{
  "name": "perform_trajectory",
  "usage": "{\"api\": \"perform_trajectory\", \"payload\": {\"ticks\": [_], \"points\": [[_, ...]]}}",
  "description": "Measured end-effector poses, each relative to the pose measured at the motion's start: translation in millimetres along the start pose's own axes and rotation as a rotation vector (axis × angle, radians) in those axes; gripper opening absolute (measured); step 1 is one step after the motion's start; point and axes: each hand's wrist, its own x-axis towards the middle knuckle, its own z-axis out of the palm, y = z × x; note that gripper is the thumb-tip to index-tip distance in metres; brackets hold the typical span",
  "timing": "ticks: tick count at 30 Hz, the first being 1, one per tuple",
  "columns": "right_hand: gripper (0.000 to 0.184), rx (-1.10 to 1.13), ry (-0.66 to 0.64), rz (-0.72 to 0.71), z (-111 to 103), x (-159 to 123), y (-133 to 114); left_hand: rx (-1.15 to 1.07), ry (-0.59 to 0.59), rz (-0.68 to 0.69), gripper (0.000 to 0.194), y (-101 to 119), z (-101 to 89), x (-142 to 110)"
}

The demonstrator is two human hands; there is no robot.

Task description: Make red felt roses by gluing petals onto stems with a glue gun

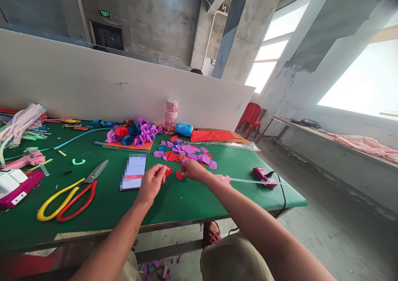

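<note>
My left hand (151, 183) hovers over the green table (186, 200) with its fingers pinched on a red foam petal (168, 171). Close to its right, my right hand (192, 169) is closed with its fingertips on another red petal (179, 175) lying on the felt. Just beyond both hands spreads a loose pile of purple and red petals (186, 152). A phone (133, 171) lies flat to the left of my left hand.
Large yellow and red scissors (70, 194) lie at the front left. Finished foam roses (133, 134) sit on an orange sheet at the back, beside a pink bottle (171, 114). A glue gun (264, 176) with its cord rests at the right edge. Pipe cleaners (21, 123) are heaped far left.
</note>
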Motion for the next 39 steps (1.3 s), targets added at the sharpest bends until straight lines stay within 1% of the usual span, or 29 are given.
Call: {"api": "perform_trajectory", "payload": {"ticks": [5,9,13,17,25,29,35,39], "points": [[0.016,0.003,-0.015,-0.031,2.7,-4.0,-1.4,-0.007,-0.005,0.010,0.030,0.8,0.4,0.5],[0.016,-0.017,-0.012,-0.014,7.3,-0.8,-4.1,-0.013,-0.004,0.015,0.029,0.2,2.2,0.3],[0.014,-0.011,-0.024,-0.019,6.5,3.5,0.9,-0.009,-0.008,0.016,0.029,-1.1,1.9,0.3],[0.017,-0.016,-0.014,-0.012,6.4,2.6,3.5,-0.002,0.000,0.010,0.030,-1.2,0.8,0.2],[0.017,-0.041,-0.027,-0.009,2.2,-0.8,-4.5,-0.012,-0.012,0.011,0.030,-1.5,1.5,1.2],[0.020,-0.054,-0.030,0.008,2.2,-0.7,-7.7,-0.014,-0.012,0.010,0.030,-1.3,1.6,0.9],[0.015,-0.054,-0.018,0.032,3.8,-0.9,-8.8,-0.020,-0.009,0.007,0.029,-0.2,0.9,-0.1],[0.011,-0.027,0.017,0.027,-0.2,-0.6,-3.4,-0.012,0.002,0.012,0.030,-0.9,0.6,0.3]]}}
